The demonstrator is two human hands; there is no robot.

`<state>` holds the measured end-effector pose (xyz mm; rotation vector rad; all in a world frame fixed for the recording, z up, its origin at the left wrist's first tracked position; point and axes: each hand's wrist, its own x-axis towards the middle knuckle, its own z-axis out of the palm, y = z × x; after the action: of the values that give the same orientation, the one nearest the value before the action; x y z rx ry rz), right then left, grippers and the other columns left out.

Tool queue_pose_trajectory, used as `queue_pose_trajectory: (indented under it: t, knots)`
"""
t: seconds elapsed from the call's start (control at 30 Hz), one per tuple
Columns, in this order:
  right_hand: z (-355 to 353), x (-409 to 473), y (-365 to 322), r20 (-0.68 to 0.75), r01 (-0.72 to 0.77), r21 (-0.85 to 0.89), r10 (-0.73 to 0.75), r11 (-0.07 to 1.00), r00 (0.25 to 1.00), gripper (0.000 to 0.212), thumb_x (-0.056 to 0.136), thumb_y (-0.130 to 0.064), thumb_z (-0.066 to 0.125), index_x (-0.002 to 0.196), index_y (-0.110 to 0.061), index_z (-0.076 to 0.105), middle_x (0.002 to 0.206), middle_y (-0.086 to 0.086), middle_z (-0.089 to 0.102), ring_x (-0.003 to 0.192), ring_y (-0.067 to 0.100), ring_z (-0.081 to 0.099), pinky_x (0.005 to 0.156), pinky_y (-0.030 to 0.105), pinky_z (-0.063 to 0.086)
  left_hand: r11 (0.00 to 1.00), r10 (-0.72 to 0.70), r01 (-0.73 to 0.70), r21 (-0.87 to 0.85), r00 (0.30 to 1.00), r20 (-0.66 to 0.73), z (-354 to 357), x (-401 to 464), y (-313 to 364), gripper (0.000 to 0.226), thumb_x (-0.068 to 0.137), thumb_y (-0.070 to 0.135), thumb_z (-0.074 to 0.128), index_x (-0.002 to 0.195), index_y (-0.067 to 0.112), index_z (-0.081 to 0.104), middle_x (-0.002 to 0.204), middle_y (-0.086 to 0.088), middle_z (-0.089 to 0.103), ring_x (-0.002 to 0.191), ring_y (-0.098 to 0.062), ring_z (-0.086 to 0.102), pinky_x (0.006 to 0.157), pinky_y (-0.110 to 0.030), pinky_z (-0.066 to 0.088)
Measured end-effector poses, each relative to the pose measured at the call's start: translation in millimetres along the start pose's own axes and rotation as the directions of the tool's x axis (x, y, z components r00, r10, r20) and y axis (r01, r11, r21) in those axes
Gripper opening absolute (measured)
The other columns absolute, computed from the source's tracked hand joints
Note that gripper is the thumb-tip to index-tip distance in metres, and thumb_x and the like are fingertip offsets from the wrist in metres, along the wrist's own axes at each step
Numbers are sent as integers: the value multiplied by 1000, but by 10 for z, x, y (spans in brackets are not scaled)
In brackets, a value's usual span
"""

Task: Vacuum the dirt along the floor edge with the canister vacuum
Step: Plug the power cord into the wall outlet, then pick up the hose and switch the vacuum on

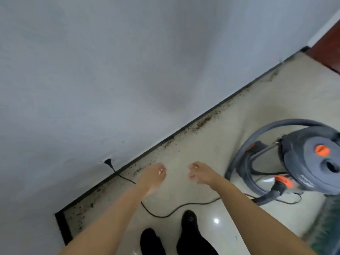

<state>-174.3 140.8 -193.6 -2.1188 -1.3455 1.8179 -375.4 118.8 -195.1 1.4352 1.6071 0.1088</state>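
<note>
A grey canister vacuum (311,162) with orange knobs stands on the cream floor at the right. Its grey hose (241,157) loops around it and joins an orange-collared port at the front. Brown dirt (202,121) lies in a band along the dark strip where the floor meets the grey wall. My left hand (153,176) and my right hand (199,173) are stretched out side by side over the floor, left of the vacuum. Both have loosely curled fingers and hold nothing. Neither touches the vacuum or the hose.
The vacuum's black cord (165,214) runs from a plug (108,161) in a low wall socket, across the floor in front of my black shoes (189,223). A dark red door or panel (327,46) is at the far right. A green bristly mat edge (325,227) lies at the lower right.
</note>
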Motion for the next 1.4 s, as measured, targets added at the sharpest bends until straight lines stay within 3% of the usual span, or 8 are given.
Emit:
queue_pose_trajectory:
  t: [0.17,0.4,0.57,0.7,0.97,1.07,1.27,1.4]
  knots:
    - [-814,-734,563,-182,-23,240,69,970,981,24,103,-24,35,117,-12,51,99,8,63,84,18,61,76,29,45,965,190,-207,159,975,118,294,35,1117,24,99,25,40,100,12,60,96,-8,66,91,-25,63,81,-33,48]
    - [-1624,-1483,1895,-282,-75,454,224,888,933,33,103,-17,33,126,-1,49,93,9,61,74,17,60,66,23,47,873,351,-442,205,862,367,1416,-138,2327,26,99,15,43,73,14,44,91,-20,60,90,-32,59,75,-34,37]
    - [-2325,-1694,2875,-253,-117,549,298,828,920,34,103,-25,34,132,-11,46,95,3,63,80,13,63,66,24,47,871,286,-417,259,860,422,2414,-89,3066,20,98,15,42,98,4,60,109,-19,63,105,-32,58,70,-25,34]
    - [-3016,-1731,3496,-288,-128,577,348,806,892,32,103,-23,35,129,-11,48,98,6,65,80,14,64,77,30,49,863,263,-424,273,841,473,3112,34,3693,28,99,17,41,111,0,60,114,-16,64,110,-30,58,89,-30,40]
    - [-4140,-1415,3669,-319,-63,561,286,825,904,19,102,-21,37,112,-14,51,101,8,64,88,20,62,90,40,51,878,240,-385,283,868,436,3697,576,4536,28,99,16,40,112,4,61,117,-12,63,112,-26,56,94,-29,38]
    - [-4577,-1171,3641,-317,-38,544,248,838,915,21,101,-20,36,115,-13,51,104,11,64,85,20,63,75,31,51,899,249,-364,243,881,402,3852,981,4797,21,96,16,42,95,7,60,109,-17,64,109,-31,59,94,-37,45]
    - [-5530,-527,3867,-407,29,593,268,805,873,18,102,-18,36,108,-13,52,90,7,64,82,20,64,78,31,50,828,352,-452,331,879,321,4284,1839,5630,27,98,19,41,119,11,57,117,-10,59,109,-27,55,94,-32,42]
    - [-6014,-79,4197,-496,40,612,343,790,798,19,97,-13,40,97,-17,58,85,6,66,77,19,64,87,42,52,764,411,-480,430,877,249,4670,2303,5997,44,98,27,44,139,13,38,133,-11,42,123,-29,41,98,-42,42]
